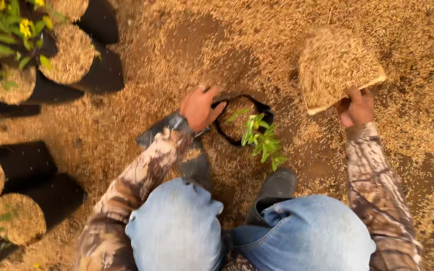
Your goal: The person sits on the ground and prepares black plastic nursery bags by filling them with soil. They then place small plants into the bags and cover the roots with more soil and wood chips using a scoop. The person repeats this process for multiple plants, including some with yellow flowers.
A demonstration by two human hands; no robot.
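Gripping bag (242, 118) rim mid-frame, left hand (200, 108) fingers closed; right hand (357, 108) fingers clamped on husk-heaped tray (335, 68), upper right.

We have a single view — a head-worn camera looking almost straight down, close over our own knees (237, 236) at the bottom of the frame. It faces husk-strewn ground (187, 45), with the left hand (200, 108) at centre and the right hand (357, 108) at right. Black grow bags (21, 160) line the left edge — no second view shares the scene.
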